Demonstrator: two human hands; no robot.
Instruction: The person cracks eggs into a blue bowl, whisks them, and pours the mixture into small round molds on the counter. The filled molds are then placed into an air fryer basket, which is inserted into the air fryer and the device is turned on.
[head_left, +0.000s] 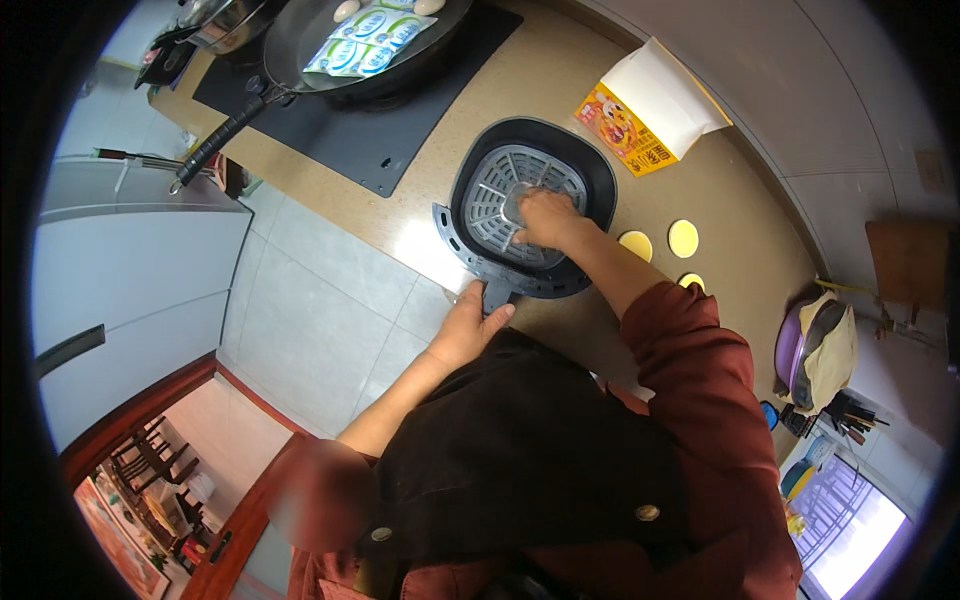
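A black air fryer basket sits on the countertop in front of me, with a grey slotted rack in its bottom. My left hand is closed around the basket's short black handle. Reaching down inside, my right hand touches the middle of the rack near a round greyish centre piece. Its fingertips are partly hidden, so whether they grip anything is unclear. Three small yellow discs lie beside my right forearm: one yellow disc, a second disc and a partly covered third disc.
An opened yellow-and-white carton lies near the wall. On the black cooktop, a large frying pan holds several printed sachets and eggs; its handle overhangs the counter edge. Knives stand at far right.
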